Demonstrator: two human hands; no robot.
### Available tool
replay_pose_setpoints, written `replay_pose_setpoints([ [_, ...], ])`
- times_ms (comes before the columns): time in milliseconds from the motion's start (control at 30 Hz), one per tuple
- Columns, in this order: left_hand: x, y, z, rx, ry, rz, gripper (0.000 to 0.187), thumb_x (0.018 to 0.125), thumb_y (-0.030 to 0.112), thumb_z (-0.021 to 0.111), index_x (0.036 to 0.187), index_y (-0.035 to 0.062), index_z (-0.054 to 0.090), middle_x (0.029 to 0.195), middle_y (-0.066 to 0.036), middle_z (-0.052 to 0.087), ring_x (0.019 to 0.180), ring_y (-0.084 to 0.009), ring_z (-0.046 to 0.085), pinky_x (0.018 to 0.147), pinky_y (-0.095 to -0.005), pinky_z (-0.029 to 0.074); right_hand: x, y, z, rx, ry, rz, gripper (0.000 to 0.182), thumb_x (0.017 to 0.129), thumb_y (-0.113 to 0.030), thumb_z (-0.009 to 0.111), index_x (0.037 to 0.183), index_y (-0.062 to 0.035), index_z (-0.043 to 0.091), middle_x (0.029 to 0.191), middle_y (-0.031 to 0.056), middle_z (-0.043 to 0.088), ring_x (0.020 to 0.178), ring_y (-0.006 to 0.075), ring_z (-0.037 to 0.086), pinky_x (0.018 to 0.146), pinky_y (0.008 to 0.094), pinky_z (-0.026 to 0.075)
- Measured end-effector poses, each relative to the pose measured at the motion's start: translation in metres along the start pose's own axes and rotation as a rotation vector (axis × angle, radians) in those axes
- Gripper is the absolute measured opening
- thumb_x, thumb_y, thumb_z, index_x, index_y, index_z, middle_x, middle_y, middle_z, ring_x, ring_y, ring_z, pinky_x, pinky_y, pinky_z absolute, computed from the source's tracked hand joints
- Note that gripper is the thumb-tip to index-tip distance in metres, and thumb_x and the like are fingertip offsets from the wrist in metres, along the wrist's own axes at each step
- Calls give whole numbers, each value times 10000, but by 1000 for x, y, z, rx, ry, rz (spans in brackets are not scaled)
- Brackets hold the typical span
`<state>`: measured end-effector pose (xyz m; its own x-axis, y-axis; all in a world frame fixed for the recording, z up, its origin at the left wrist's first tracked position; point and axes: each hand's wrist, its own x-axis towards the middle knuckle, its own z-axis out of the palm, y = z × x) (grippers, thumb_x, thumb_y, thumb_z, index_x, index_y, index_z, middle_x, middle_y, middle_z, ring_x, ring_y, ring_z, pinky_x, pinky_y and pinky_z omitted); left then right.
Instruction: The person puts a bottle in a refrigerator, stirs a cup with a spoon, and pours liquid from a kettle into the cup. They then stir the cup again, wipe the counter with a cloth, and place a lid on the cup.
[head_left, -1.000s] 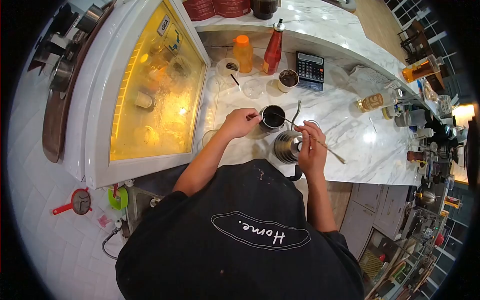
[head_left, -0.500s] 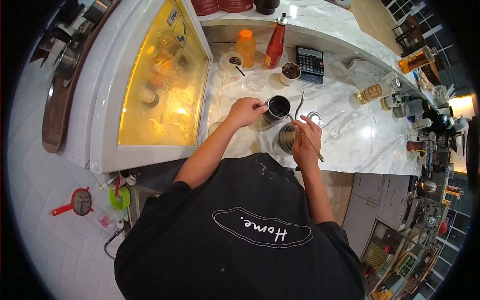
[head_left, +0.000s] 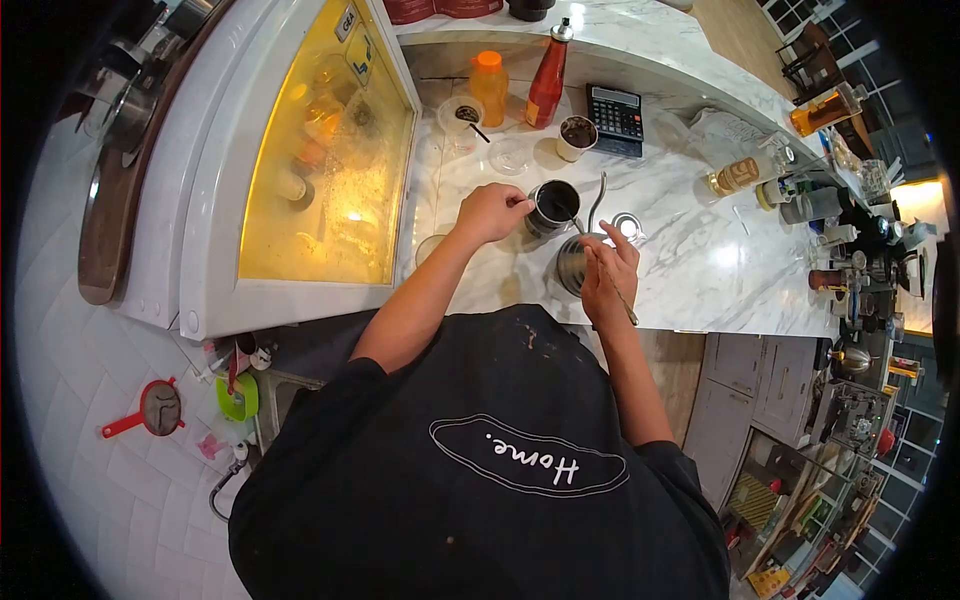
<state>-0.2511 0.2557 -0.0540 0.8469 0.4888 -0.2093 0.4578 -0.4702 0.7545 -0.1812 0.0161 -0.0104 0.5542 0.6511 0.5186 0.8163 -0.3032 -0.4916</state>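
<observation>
A metal cup (head_left: 553, 209) with dark liquid inside stands on the marble counter. My left hand (head_left: 494, 213) is closed in a pinch at the cup's left rim. My right hand (head_left: 611, 276) grips a long bar spoon with a twisted stem (head_left: 627, 304). The spoon's far end reaches to the cup's right side, its tip hard to make out. Just below the cup is a steel gooseneck kettle (head_left: 570, 266), partly behind my right hand, with its curved spout pointing away from me. A round metal lid (head_left: 626, 227) lies right of the spout.
Behind the cup are a paper cup of dark grounds (head_left: 577, 138), a calculator (head_left: 615, 121), a red bottle (head_left: 549, 80), an orange-capped bottle (head_left: 489, 90) and a clear plastic cup (head_left: 460, 118). A glass-door fridge (head_left: 330, 240) borders the left. Glass bottles (head_left: 740, 172) stand right.
My right hand and the spoon have shifted slightly, the spoon now lying nearer the cup's right rim. My left hand stays at the cup. The whole view has tilted a little.
</observation>
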Motion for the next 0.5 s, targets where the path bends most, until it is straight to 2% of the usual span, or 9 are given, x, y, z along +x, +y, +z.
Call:
replay_pose_setpoints([
  [33,1,-1,1,-5,-4,-15,330,889,447,720,1003,151,807,970,-79,784,920,-271,739,812,-387,570,-1,0,1,-8,2,2,106,938,-40,677,1036,-54,712,1093,125,729,1216,314,622,991,454,429],
  [233,4,-1,0,40,-13,-19,338,884,452,718,1022,158,811,989,-69,787,935,-265,740,820,-388,572,-7,-2,5,-16,3,-56,121,927,-58,693,1047,-53,712,1145,143,726,1217,301,618,983,460,425],
  [333,4,-2,1,33,-21,-31,346,880,459,719,1029,161,812,999,-65,788,940,-266,740,826,-389,573,-9,-6,3,-26,-3,-44,133,976,-45,643,1070,-47,736,1105,126,743,1220,300,619,1016,442,437],
  [500,4,-1,-1,39,-25,-38,343,877,455,726,1036,164,813,1004,-64,790,950,-268,742,838,-390,574,-7,-13,0,-62,2,-52,128,979,-73,649,1063,-54,743,1105,129,739,1233,276,618,1026,468,391],
])
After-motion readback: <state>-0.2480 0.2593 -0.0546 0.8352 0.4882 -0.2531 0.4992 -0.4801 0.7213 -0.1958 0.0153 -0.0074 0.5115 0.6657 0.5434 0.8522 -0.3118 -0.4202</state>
